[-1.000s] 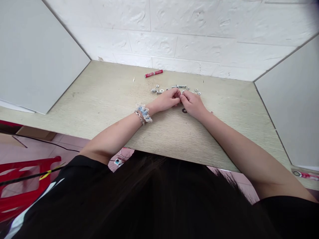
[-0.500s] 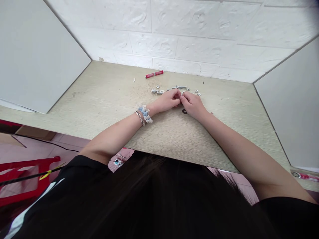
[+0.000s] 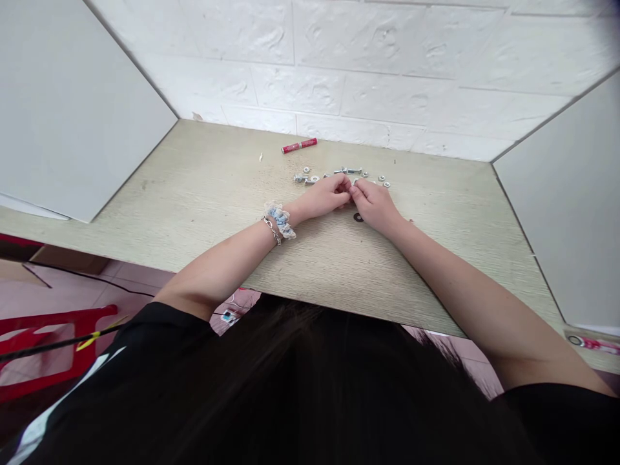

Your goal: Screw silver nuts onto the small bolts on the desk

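My left hand (image 3: 331,194) and my right hand (image 3: 376,201) meet fingertip to fingertip over the table, both with curled, pinching fingers. Whatever sits between the fingertips is too small and too covered to name. Just below my right hand lies a dark washer (image 3: 358,217). Behind the hands are several silver bolts (image 3: 351,171), partly hidden by my fingers. To the left of them are another bolt (image 3: 300,178), a pale washer (image 3: 314,179) and a hex nut (image 3: 307,170). More hex nuts (image 3: 382,178) lie beyond my right hand.
A red tube (image 3: 299,146) lies on the wooden table (image 3: 203,168) near the white brick wall (image 3: 378,97). Grey panels stand at the left (image 3: 82,97) and right (image 3: 566,194). A red plastic stool (image 3: 62,349) is on the floor at left.
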